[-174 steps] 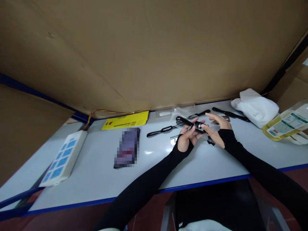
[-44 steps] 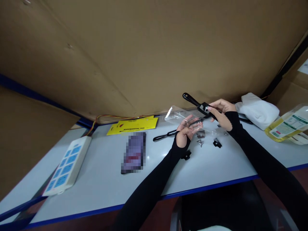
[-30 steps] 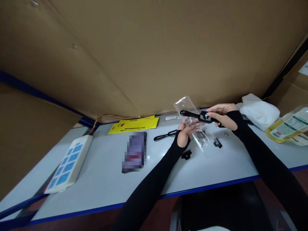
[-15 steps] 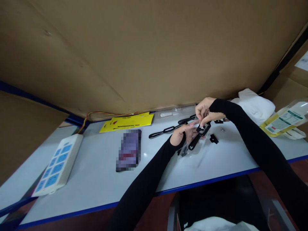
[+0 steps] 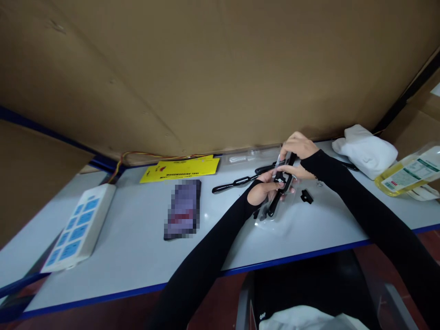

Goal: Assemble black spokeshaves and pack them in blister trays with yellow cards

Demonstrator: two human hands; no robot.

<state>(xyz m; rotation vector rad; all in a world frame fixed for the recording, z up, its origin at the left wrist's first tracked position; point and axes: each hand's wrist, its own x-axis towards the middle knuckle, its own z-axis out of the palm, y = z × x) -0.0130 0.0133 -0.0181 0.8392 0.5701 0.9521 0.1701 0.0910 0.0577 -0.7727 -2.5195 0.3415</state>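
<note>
The black tool (image 5: 280, 190) runs far-to-near above the worktop (image 5: 137, 256); the right hand (image 5: 298, 153) pinches its far end, the left hand (image 5: 263, 192) grasps the clear bag (image 5: 275, 213) around its near end.

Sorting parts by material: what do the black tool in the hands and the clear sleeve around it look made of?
Long black handled tool: likely glossy plastic or painted metal, since it shines. Clear packaging sleeve: thin transparent plastic, see-through with glare.
</note>
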